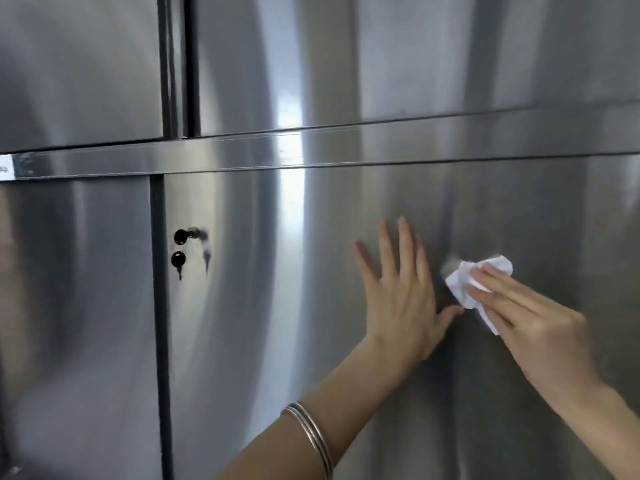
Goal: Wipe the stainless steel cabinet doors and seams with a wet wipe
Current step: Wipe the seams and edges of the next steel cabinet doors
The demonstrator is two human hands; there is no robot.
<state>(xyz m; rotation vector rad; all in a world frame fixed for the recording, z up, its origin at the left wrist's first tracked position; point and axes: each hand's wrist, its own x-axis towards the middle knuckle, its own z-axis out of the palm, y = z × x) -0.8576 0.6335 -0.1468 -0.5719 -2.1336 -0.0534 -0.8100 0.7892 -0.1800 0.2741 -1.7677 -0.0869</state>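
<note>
A brushed stainless steel cabinet fills the view. Its lower right door (277,306) carries both hands. My left hand (401,299) lies flat on the door with fingers spread and pointing up, silver bangles on the wrist. Just to its right, my right hand (533,317) presses a crumpled white wet wipe (464,282) against the same door with straight fingers. A horizontal seam bar (311,150) runs across above the hands. A dark vertical seam (159,306) separates the lower doors at the left.
A key sits in the lock (181,236) near the lower door's left edge, with a second key (178,261) hanging below it. The upper doors (415,57) meet at another vertical seam (180,64). A white label (5,169) sticks to the bar's left end.
</note>
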